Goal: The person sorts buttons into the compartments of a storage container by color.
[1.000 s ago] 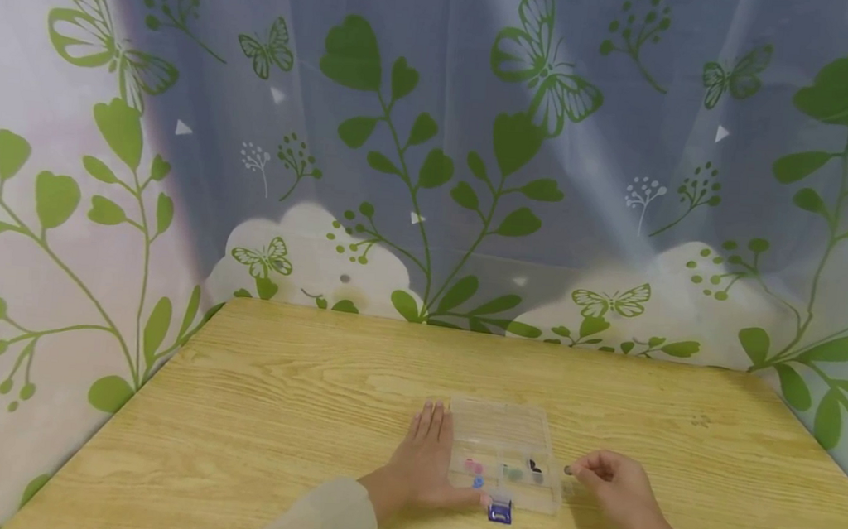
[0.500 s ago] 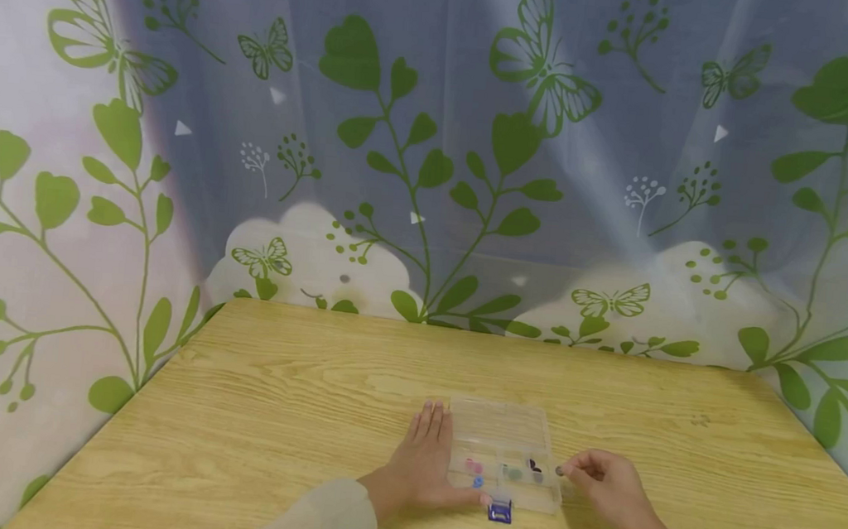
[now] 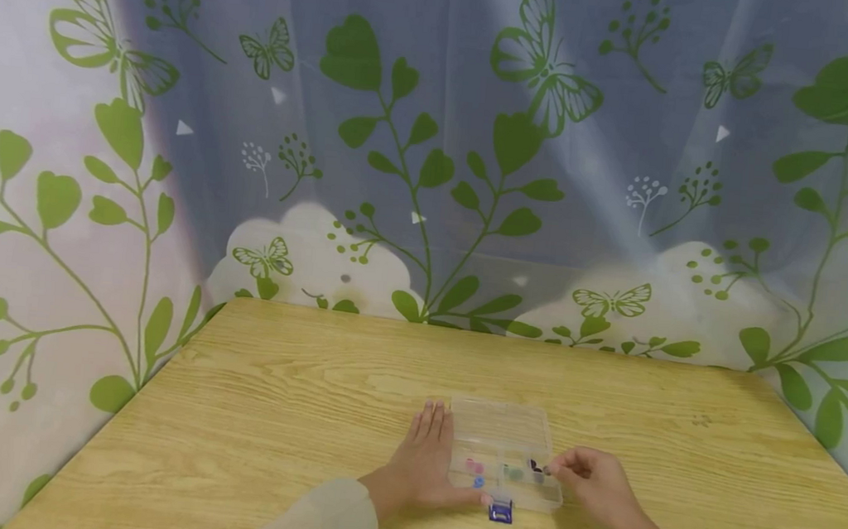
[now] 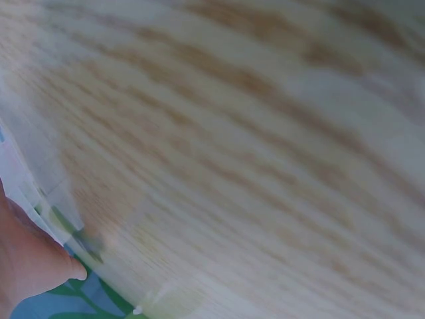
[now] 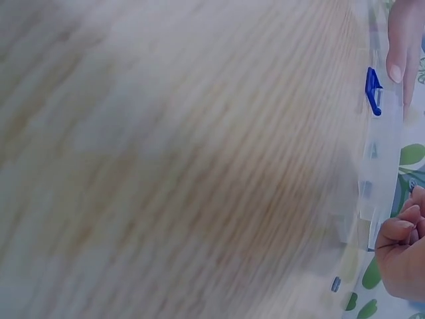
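Note:
A clear plastic compartment box (image 3: 553, 501) lies on the table, its lid (image 3: 501, 424) folded back. My left hand (image 3: 419, 459) rests along its left side, fingers straight, thumb stretched along the front toward the blue latch (image 3: 500, 511). At the right edge, my right hand (image 3: 596, 487) pinches a small dark round piece (image 3: 546, 470) between thumb and finger, just over the right rear compartment. Dark pieces (image 3: 536, 467) lie in that compartment. Green pieces (image 3: 515, 473), pink pieces (image 3: 474, 466) and a blue piece (image 3: 478, 482) lie in others. The pieces' exact kind is too small to tell.
Wood-grained table (image 3: 309, 388) surrounds the box. In the right wrist view, a small bluish piece (image 5: 336, 284) lies on the table outside the box. A curtain (image 3: 431, 174) with green leaves and butterflies hangs behind the table.
My right hand has moved left with the small dark round piece, from beside the box to over its right edge. My left hand and the box have stayed in place.

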Demonstrator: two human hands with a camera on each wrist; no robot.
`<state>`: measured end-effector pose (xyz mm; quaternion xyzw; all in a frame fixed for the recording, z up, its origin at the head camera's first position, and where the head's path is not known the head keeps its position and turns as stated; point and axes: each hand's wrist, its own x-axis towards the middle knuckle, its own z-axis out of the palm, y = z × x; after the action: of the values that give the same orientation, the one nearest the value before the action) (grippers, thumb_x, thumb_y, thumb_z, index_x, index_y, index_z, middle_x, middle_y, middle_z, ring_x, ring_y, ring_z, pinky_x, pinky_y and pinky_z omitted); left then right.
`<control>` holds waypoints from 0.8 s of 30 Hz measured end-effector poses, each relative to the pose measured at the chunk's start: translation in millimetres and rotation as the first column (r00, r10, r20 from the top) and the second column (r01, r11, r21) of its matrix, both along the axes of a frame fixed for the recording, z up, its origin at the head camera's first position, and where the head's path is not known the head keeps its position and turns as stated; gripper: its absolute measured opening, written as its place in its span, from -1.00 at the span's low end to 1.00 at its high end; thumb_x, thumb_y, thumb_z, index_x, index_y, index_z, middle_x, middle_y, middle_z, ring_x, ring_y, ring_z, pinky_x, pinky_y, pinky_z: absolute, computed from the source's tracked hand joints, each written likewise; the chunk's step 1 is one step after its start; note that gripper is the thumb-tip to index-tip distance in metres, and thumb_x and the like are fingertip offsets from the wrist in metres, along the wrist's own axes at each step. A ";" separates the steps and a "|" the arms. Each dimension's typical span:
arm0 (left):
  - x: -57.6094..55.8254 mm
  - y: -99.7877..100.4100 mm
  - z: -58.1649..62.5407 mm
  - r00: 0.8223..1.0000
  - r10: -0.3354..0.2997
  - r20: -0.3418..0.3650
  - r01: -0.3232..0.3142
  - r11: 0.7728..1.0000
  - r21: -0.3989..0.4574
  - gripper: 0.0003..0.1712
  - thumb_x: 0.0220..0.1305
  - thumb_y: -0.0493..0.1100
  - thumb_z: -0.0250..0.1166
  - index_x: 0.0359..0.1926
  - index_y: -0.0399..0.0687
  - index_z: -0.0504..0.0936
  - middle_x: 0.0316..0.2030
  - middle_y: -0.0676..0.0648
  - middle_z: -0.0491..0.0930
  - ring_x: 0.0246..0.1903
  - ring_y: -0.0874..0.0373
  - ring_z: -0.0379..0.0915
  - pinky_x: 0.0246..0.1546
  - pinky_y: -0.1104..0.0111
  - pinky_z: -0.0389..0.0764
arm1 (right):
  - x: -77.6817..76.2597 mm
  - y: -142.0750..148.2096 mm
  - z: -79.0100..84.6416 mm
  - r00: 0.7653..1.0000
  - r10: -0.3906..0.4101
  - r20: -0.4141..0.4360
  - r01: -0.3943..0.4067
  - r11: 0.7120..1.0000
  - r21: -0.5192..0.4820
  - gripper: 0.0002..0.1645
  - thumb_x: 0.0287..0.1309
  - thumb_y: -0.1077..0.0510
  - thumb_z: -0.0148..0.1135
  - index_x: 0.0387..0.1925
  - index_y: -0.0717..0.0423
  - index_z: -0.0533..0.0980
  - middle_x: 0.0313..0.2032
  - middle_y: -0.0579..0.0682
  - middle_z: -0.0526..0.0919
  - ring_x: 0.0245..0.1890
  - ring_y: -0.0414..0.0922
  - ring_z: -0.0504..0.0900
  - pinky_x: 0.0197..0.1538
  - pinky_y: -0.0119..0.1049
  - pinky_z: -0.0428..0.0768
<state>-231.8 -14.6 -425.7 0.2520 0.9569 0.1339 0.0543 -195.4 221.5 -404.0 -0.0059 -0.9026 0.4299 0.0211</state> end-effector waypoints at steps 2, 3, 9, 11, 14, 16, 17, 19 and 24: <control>0.1 0.1 -0.2 1.000 -0.003 -0.004 0.003 1.000 -0.001 0.32 -0.01 0.57 0.03 0.39 -0.40 -0.10 0.41 -0.39 -0.18 0.43 -0.22 -0.33 0.43 0.09 -0.12 | -0.4 -1.5 0.2 1.000 0.008 0.003 -0.008 1.000 -0.003 -0.93 0.09 0.30 0.20 -0.44 0.27 0.56 -0.47 0.01 0.64 -0.50 -0.32 0.43 -0.40 -0.47 0.42; 0.1 0.1 -0.2 1.000 -0.004 -0.005 0.004 1.000 -0.002 0.32 -0.02 0.57 0.03 0.39 -0.41 -0.10 0.41 -0.40 -0.17 0.43 -0.22 -0.33 0.43 0.09 -0.12 | -0.5 -2.1 0.0 1.000 0.014 0.001 -0.014 1.000 -0.004 -0.92 0.09 0.30 0.20 -0.44 0.28 0.56 -0.48 0.01 0.63 -0.51 -0.31 0.42 -0.42 -0.47 0.40; -0.5 -0.4 -1.0 1.000 -0.002 0.002 0.002 1.000 -0.009 0.33 -0.02 0.58 0.01 0.39 -0.39 -0.11 0.41 -0.39 -0.19 0.43 -0.21 -0.34 0.43 0.09 -0.14 | -1.0 -6.2 -2.5 1.000 0.018 0.011 -0.018 1.000 -0.019 -0.94 0.07 0.32 0.21 -0.45 0.29 0.56 -0.52 -0.01 0.58 -0.55 -0.30 0.38 -0.49 -0.48 0.38; -0.5 -0.1 -1.6 1.000 0.002 0.000 -0.002 1.000 -0.010 0.33 -0.02 0.59 0.01 0.39 -0.38 -0.11 0.41 -0.38 -0.19 0.43 -0.20 -0.35 0.43 0.10 -0.15 | -0.8 -7.3 -3.2 0.999 0.020 0.026 -0.020 1.000 -0.019 -0.94 0.08 0.32 0.21 -0.45 0.27 0.56 -0.52 -0.02 0.57 -0.54 -0.29 0.38 -0.50 -0.48 0.38; -0.6 0.2 -2.5 1.000 0.006 -0.011 -0.006 1.000 -0.015 0.33 -0.03 0.59 0.00 0.40 -0.37 -0.10 0.41 -0.37 -0.18 0.43 -0.20 -0.34 0.43 0.11 -0.14 | 0.4 -8.3 -3.6 0.999 0.040 0.034 -0.040 0.999 -0.014 -0.93 0.09 0.31 0.20 -0.44 0.27 0.56 -0.51 -0.02 0.58 -0.53 -0.28 0.39 -0.49 -0.47 0.39; -0.9 0.4 -2.7 1.000 0.004 -0.013 -0.004 1.000 -0.013 0.33 -0.03 0.59 0.00 0.39 -0.38 -0.11 0.41 -0.38 -0.18 0.43 -0.20 -0.34 0.43 0.11 -0.14 | 1.2 -8.8 -3.2 0.998 0.053 0.034 -0.052 0.999 -0.013 -0.93 0.09 0.30 0.20 -0.44 0.27 0.56 -0.51 -0.02 0.58 -0.53 -0.28 0.39 -0.49 -0.47 0.39; -0.7 0.4 -2.6 1.000 0.002 -0.013 -0.002 1.000 -0.011 0.33 -0.03 0.59 0.01 0.39 -0.38 -0.11 0.41 -0.38 -0.18 0.43 -0.21 -0.34 0.43 0.10 -0.14 | 1.3 -8.9 -3.2 0.998 0.059 0.032 -0.058 0.998 -0.014 -0.92 0.09 0.30 0.21 -0.44 0.27 0.56 -0.51 -0.02 0.58 -0.53 -0.29 0.39 -0.49 -0.47 0.39; -0.7 0.4 -2.2 1.000 0.000 -0.011 0.000 1.000 -0.004 0.33 -0.02 0.58 0.01 0.39 -0.39 -0.10 0.41 -0.39 -0.18 0.43 -0.22 -0.33 0.43 0.10 -0.13 | 1.2 -8.1 -3.6 0.996 0.088 0.022 -0.087 0.996 -0.013 -0.91 0.09 0.27 0.22 -0.43 0.27 0.56 -0.50 -0.02 0.58 -0.54 -0.30 0.38 -0.49 -0.47 0.40; -0.3 0.0 -1.3 1.000 -0.001 -0.010 0.001 1.000 0.000 0.32 -0.02 0.57 0.02 0.39 -0.40 -0.10 0.41 -0.39 -0.17 0.43 -0.22 -0.33 0.43 0.09 -0.12 | 0.0 -6.3 -5.9 0.989 0.145 -0.003 -0.145 0.989 -0.008 -0.86 0.08 0.23 0.24 -0.43 0.28 0.56 -0.50 -0.01 0.59 -0.55 -0.33 0.36 -0.52 -0.48 0.39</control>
<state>-232.2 -14.6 -427.0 0.2531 0.9570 0.1328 0.0497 -195.4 215.2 -409.9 0.0600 -0.8989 0.4339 -0.0091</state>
